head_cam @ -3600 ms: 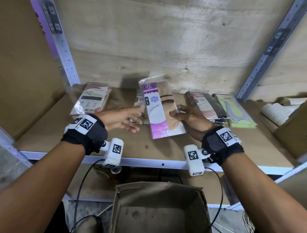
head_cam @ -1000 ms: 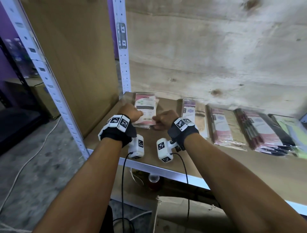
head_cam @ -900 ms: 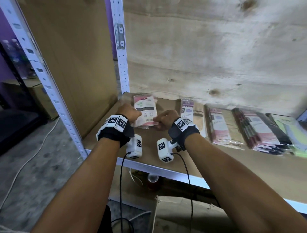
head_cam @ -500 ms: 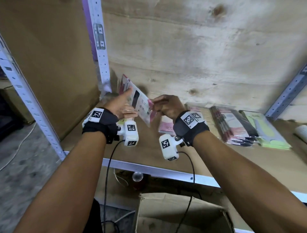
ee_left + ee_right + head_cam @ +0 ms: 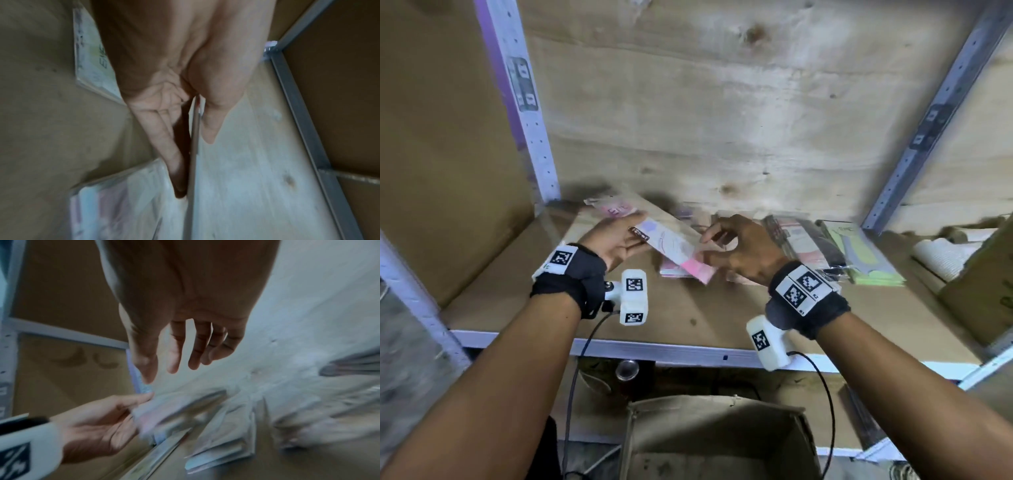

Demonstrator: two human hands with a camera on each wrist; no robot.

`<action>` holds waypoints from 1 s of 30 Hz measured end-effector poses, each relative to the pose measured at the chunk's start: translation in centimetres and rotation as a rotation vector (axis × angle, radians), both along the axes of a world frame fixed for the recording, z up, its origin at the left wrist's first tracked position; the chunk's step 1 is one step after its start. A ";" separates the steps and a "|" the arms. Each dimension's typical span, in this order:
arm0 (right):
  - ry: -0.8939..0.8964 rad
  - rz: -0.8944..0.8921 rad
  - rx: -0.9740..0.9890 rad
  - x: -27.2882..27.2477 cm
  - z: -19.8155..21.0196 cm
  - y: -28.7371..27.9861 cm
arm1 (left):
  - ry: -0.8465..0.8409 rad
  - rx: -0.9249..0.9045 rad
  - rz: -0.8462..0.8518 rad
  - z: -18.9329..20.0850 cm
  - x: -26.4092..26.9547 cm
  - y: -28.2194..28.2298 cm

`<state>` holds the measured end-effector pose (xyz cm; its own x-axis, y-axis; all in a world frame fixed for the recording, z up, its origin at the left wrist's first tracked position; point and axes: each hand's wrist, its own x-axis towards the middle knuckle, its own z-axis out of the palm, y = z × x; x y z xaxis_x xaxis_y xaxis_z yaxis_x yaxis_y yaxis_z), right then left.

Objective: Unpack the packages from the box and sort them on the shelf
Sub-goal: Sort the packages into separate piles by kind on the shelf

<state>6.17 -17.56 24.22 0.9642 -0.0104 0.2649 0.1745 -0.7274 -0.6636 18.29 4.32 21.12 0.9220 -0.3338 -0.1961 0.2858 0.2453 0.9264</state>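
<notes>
box (image 5: 715, 442) sits open below the shelf's front edge (image 5: 688, 353). above it, left hand (image 5: 616, 240) pinches a pink-and-white package (image 5: 671, 246) between thumb and straight fingers. right hand (image 5: 743, 253) just beside its other end, fingers loose and apart, holding nothing. more packages (image 5: 822, 246) line the shelf's back edge.

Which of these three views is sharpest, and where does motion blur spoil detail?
Head view sharpest: wrist markers crisp, though the held packet smears slightly. Left wrist view soft overall. Right wrist view worst: packets on the shelf streak; the right hand stays fairly clear.
</notes>
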 end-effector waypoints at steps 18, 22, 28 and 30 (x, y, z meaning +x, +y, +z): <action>0.391 0.083 0.676 -4.6 -6.5 -5.3 | -0.149 0.286 -0.049 -1.6 -1.0 -3.0; 0.437 0.134 0.634 -4.9 -6.5 -6.7 | -0.236 0.374 -0.086 -1.8 -0.5 -2.8; 0.528 0.205 0.538 -5.4 -6.5 -8.6 | -0.425 0.543 -0.071 -2.1 0.3 -2.9; 0.526 0.216 0.505 -5.5 -6.4 -8.8 | -0.516 0.606 -0.054 -2.4 0.3 -3.4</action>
